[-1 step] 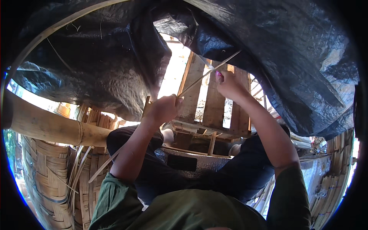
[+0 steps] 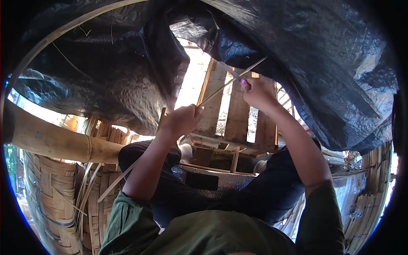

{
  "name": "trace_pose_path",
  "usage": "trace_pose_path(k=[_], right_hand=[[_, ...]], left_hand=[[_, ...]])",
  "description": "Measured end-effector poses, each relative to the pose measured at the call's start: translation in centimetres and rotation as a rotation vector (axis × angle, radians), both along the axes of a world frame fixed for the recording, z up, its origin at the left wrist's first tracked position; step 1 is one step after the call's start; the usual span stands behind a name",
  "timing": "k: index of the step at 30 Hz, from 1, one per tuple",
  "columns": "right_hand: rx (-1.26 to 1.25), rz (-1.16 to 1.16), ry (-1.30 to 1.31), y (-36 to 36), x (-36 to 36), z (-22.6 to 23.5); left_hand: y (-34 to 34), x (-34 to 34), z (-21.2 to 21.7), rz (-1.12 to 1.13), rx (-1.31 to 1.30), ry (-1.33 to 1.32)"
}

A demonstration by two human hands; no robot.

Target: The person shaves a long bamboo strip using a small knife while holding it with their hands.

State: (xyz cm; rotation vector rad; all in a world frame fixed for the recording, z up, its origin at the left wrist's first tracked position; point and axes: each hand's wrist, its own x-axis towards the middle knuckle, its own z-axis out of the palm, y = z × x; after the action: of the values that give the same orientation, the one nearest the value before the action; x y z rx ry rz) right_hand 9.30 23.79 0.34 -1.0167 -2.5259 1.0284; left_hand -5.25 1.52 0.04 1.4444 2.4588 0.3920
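Strip (image 2: 219, 91) pointed toward two o'clock from the left hand (image 2: 182, 121), clenched around it; right forearm (image 2: 297, 146) slanting toward eleven, the right hand (image 2: 259, 94) gripped the knife (image 2: 231, 72).

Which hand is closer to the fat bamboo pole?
Left. The left hand holds a thin strip, up and right of the visible end of the fat bamboo pole. The right hand, holding a knife, is farther off, higher and more to the right.

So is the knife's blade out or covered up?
Out: the bare, pale blade shows beyond the pink handle in the right hand, and appears to cross the thin strip.
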Motion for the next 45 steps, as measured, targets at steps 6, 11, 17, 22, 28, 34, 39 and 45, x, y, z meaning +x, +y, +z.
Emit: trace_pose_path(k=[6,11,17,22,28,34,39,45], right_hand=[[-0.177,0.025,-0.138,0.0,1.1,4.7],[-0.136,0.02,0.026,0.5,-0.5,-1.2],[-0.075,0.057,-0.226,-0.6,-2.7,-3.1],[-0.109,-0.099,-0.196,-0.7,-2.6,-3.8],[-0.121,-0.031,-0.066,-3.5,-2.2,-3.6],[-0.188,-0.055,-0.046,-5.3,-2.2,-4.3],[-0.223,-0.097,-0.056,-4.1,-2.2,-3.9],[-0.131,-0.056,0.105,-7.2,-1.6,-6.4]], left_hand=[[1.1,-0.6,-0.6,-0.04,-0.072,-0.083],[1.5,-0.4,-0.5,-0.072,-0.133,-0.277],[0.0,1.1,-1.4,-0.056,-0.038,-0.105],[0.1,1.3,-0.7,-0.028,-0.112,-0.095],[0.5,1.4,-0.6,-0.018,-0.156,-0.087],[0.8,0.6,-0.8,0.017,-0.105,-0.251],[0.5,0.4,-0.7,0.056,-0.073,-0.309],[0.5,0.2,-1.1,0.024,-0.038,-0.378]])
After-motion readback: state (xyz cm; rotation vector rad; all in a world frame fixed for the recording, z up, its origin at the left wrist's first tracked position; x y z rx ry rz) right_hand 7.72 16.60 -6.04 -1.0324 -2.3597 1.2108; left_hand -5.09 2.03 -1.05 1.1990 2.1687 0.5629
